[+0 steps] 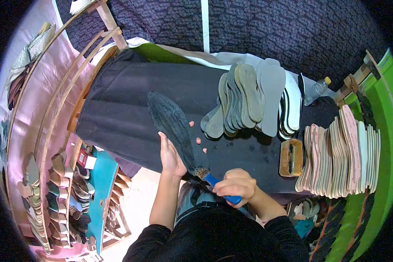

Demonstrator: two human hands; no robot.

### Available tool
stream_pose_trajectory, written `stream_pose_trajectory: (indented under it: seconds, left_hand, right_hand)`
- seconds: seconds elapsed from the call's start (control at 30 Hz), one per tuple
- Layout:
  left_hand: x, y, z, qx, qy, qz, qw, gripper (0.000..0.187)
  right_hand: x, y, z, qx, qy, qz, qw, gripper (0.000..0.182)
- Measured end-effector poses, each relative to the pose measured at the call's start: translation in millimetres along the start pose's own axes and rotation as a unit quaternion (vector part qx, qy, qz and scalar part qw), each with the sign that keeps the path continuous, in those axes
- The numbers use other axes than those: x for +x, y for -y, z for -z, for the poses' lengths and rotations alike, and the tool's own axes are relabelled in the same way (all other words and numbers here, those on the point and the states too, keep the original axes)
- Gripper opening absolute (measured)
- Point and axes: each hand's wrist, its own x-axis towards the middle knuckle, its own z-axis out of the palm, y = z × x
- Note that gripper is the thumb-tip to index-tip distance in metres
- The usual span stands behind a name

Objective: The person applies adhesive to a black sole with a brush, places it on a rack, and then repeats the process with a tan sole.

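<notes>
My left hand holds a black shoe insole from below. Its thumb lies along the near edge, and fingertips show past the other edge. The insole is tilted, with its wide end pointing up and left, and its surface looks streaked and partly shiny. My right hand is closed around the blue handle of a brush. The brush's bristles touch the insole's narrow lower end. Below my hands, part of the insole's end is hard to make out against the dark clothing.
Stacked grey and olive insoles lie on the black-covered table, beside white ones. A tan rectangular container holds something dark. Rows of beige insoles stand at right; a clear bottle lies behind. Wooden racks stand left.
</notes>
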Motion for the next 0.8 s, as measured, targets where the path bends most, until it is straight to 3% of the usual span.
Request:
stream_pose_trajectory:
  seconds: [0.2,0.27,0.4,0.53,0.6,0.7,0.8]
  left_hand:
    - [-8.5,8.6,-8.1,0.041,0.011,0.040,0.998,0.067]
    - [-9.6,13.3,-12.4,0.061,-0.039,0.024,0.997,0.067]
    - [-7.8,5.1,-3.3,0.045,-0.004,0.026,0.999,0.068]
    - [-11.4,-2.4,-6.4,0.086,-0.020,0.001,0.996,0.068]
    - [-14.1,0.1,-2.2,0.085,-0.001,0.014,0.996,0.069]
    - [-14.6,5.7,-18.7,0.054,-0.087,0.012,0.995,0.071]
    - [-20.0,9.9,-13.9,0.069,-0.022,0.045,0.996,0.071]
  right_hand:
    - [24.4,-16.2,10.6,-0.059,-0.062,0.027,0.996,0.011]
    - [32.5,-19.6,12.0,-0.072,-0.081,0.022,0.994,0.011]
    - [17.4,-15.9,3.0,-0.061,-0.046,0.034,0.996,0.015]
    - [6.3,-2.2,1.9,-0.024,-0.010,-0.014,1.000,0.013]
    - [6.3,-5.4,4.0,-0.019,-0.050,-0.043,0.998,0.011]
    - [23.6,-15.5,10.3,-0.026,-0.094,-0.014,0.995,0.010]
    - [42.9,-22.9,15.0,-0.064,-0.128,0.026,0.989,0.013]
